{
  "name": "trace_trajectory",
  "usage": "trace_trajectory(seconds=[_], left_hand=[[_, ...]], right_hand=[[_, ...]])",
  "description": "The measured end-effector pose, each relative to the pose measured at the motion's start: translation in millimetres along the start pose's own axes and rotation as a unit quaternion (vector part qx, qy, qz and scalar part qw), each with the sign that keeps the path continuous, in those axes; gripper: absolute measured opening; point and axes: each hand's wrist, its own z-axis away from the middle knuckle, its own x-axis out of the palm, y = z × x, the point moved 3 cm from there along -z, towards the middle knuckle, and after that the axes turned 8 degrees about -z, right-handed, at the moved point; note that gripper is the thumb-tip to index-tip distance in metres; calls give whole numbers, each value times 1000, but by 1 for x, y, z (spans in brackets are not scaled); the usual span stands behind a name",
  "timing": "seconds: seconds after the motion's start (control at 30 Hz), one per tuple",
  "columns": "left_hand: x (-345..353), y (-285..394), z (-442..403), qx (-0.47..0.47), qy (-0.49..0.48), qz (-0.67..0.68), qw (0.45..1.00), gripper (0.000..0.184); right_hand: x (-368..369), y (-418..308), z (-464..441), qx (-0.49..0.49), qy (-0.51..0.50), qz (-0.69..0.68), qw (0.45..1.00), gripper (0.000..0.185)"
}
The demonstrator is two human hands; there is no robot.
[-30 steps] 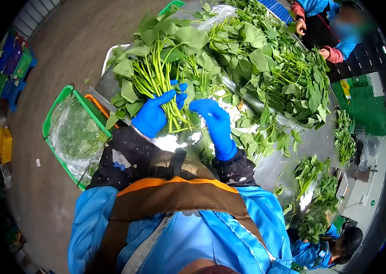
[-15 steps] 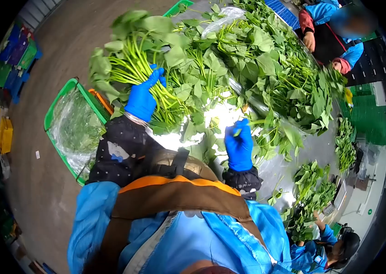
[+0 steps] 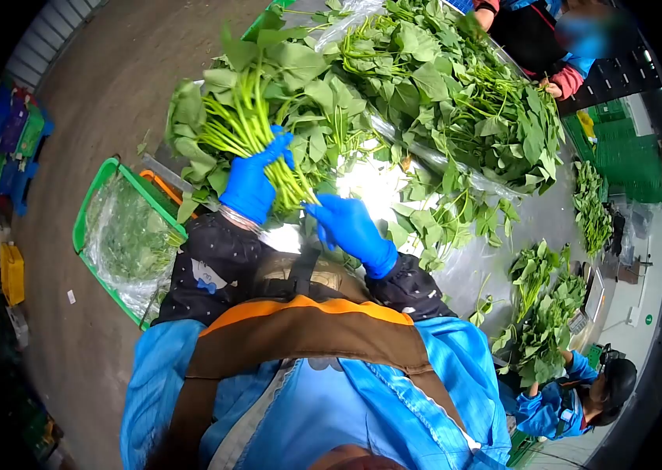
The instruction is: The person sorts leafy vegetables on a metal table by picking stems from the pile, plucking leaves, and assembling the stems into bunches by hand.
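My left hand [image 3: 256, 178], in a blue glove, is closed round a bunch of leafy green stems [image 3: 249, 117]. The leaves fan out to the upper left, and the cut ends point down toward my right hand. My right hand [image 3: 350, 229], gloved in blue too, has its thumb and fingers pinched at the lower stem ends, just right of my left hand. More loose greens [image 3: 331, 117] lie on the metal table behind the bunch.
A green crate [image 3: 104, 270] lined with clear plastic stands to my left. A large heap of greens [image 3: 456, 94] covers the far table [image 3: 472, 270]. Two people in blue work at the right, one beside a smaller pile [image 3: 542, 313]. Stacked crates [image 3: 21, 141] stand far left.
My right hand has moved left from the loose greens to the stem ends of the bunch. My left hand still grips the bunch, now slightly lower and further right.
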Motion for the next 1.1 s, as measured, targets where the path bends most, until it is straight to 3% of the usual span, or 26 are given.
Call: trace_trajectory(seconds=[0.03, 0.07, 0.1, 0.17, 0.23, 0.3, 0.37, 0.43, 0.47, 0.5, 0.57, 0.63, 0.7, 0.8, 0.9, 1.03, 1.1], left_hand=[[-7, 4, -5, 33, 13, -10, 999, 29], [-18, 22, -14, 82, 47, -16, 995, 28], [-38, 33, -25, 99, 64, 5, 993, 27], [-48, 62, -22, 150, 102, -22, 983, 26], [-33, 73, -8, 182, 81, -97, 975, 27], [-43, 57, -19, 126, 34, -187, 974, 30], [-38, 39, -23, 91, 16, -83, 992, 34], [-31, 39, -21, 59, -2, -15, 998, 33], [-32, 41, -19, 45, 14, 3, 999, 33], [-30, 46, -15, 52, 33, -13, 998, 31], [-36, 49, -12, 49, 24, 11, 998, 29], [-23, 48, -8, 83, 10, -72, 994, 31], [0, 36, -6, 10, -32, -35, 999, 28], [16, 15, -6, -55, -27, -49, 997, 30], [28, -3, -5, -63, -31, -64, 995, 25], [35, -23, -18, -83, -65, -156, 982, 36], [48, -22, -12, -61, -81, -153, 983, 31]], right_hand=[[-7, 11, 4, -1, -35, 73, 997, 16], [-9, 18, 13, -225, -113, 333, 909, 15], [-19, 47, 13, -67, -75, 365, 926, 16], [-42, 44, 20, -132, -68, 419, 896, 22], [-74, 44, -10, -256, 47, 373, 891, 23], [-103, 28, -62, -196, 171, 145, 955, 27], [-107, 6, -92, -73, 294, 216, 928, 31], [-106, 25, -128, 71, 215, 410, 883, 34], [-97, 26, -135, 79, 155, 345, 922, 33], [-96, 26, -131, 15, 156, 221, 963, 29], [-95, 3, -107, -178, 220, 21, 959, 24], [-103, -13, -87, -175, 218, -79, 957, 17], [-98, -18, -73, -153, 191, -74, 967, 16], [-83, -11, -54, -228, 169, -146, 948, 13], [-72, 3, -40, -262, 218, -56, 938, 14], [-49, -20, -17, -324, 188, 222, 900, 16], [-41, -25, -15, -366, 169, 260, 877, 17]])
